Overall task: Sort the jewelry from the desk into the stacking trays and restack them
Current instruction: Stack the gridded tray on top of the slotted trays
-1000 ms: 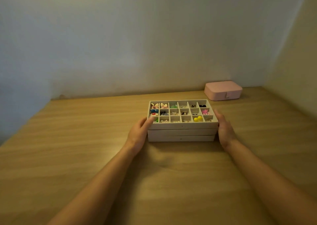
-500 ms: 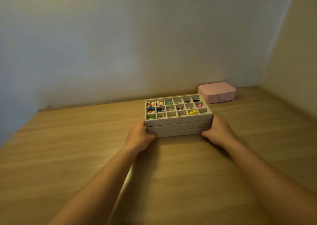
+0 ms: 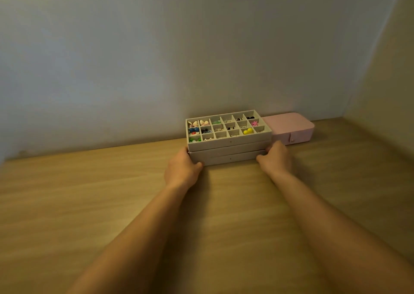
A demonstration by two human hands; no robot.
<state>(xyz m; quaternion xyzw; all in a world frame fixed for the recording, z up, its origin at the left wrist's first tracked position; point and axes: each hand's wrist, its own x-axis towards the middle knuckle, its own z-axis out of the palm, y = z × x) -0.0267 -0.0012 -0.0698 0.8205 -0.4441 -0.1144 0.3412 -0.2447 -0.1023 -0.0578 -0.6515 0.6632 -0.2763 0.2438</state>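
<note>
The wooden worktop (image 3: 89,204) carries little else, so the risks gather at its far edge, by the wall. There the stack of three white trays (image 3: 226,157) sits, or is held just above the wood; I cannot tell which. Its far right corner lies just beside the pink clasp box (image 3: 291,127), and a push further back or to the right would likely knock that box or jolt the stack.

The left hand (image 3: 182,170) grips the stack's left end, thumb on the front wall and fingers curled round the side. The right hand (image 3: 276,159) grips the right end likewise. Both hold low, on the two lower trays, so the open top tray (image 3: 230,141) rides free and looks slightly askew over them. A tilt or sudden stop could slide it off.

Its small compartments hold the sorted jewelry (image 3: 247,131), loose and uncovered. A jolt could hop pieces between cells or onto the wood.
</note>
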